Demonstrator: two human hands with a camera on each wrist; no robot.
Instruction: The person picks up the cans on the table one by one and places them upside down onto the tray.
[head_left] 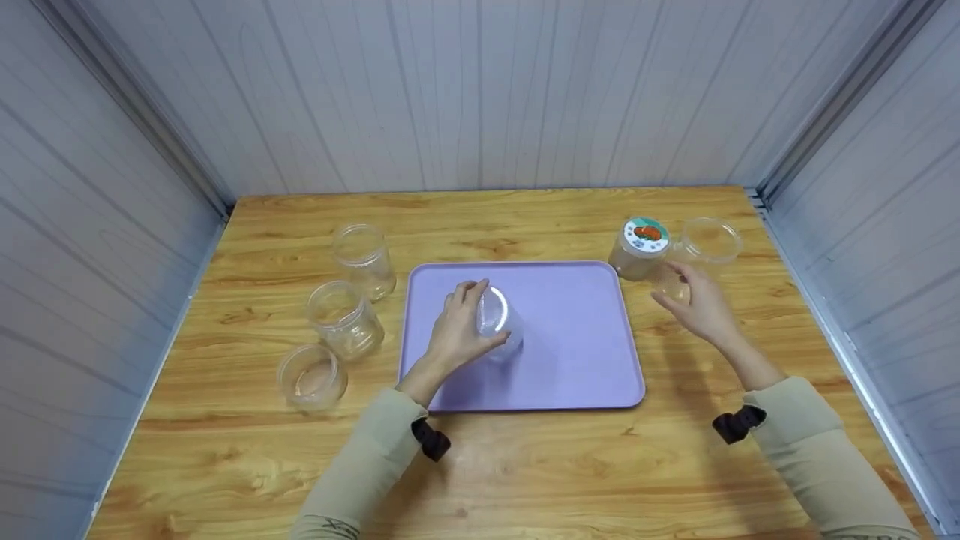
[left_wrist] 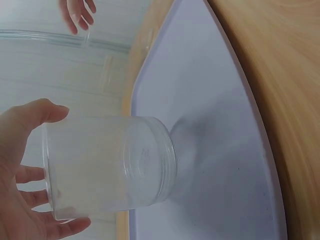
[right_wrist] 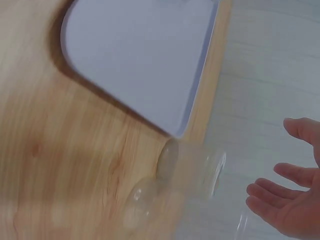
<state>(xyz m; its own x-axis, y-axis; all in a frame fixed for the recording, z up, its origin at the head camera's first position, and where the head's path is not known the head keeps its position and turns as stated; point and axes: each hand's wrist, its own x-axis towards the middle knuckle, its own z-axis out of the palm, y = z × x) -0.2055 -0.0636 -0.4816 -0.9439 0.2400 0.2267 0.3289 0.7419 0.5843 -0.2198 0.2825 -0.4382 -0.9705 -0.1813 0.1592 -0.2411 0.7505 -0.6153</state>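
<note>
Your left hand [head_left: 461, 326] curves round the upper end of a clear plastic cylindrical jar [head_left: 500, 319], thumb on the side toward you and fingers on the far side. That jar is upright over the purple rectangular tray [head_left: 585, 330], a little toward ten o'clock from its middle; you cannot tell whether its base touches the surface.

Your right hand [head_left: 701, 304] is off the tray's three o'clock side, thumb and fingers parted and softly bent, with nothing in its grasp. Just past its fingertips, at twelve o'clock from that hand, stands an open-topped clear plastic jar [head_left: 709, 251]. Beside it, at about ten-thirty from the same hand, is a clear plastic jar with a round green-and-white lid [head_left: 640, 251] bearing an orange picture.

Across the tray, three clear plastic containers stand in a staggered line: a tall round jar [head_left: 367, 266] at ten o'clock, a second tall round jar [head_left: 346, 324] at nine, and a shorter round tub [head_left: 311, 379] nearest you at about eight-thirty.

Everything rests on a yellow-brown wood-grain table [head_left: 562, 465], with a pale grey panelled wall [head_left: 480, 90] beyond at twelve o'clock. A black device [head_left: 431, 440] sits at your left cuff.
</note>
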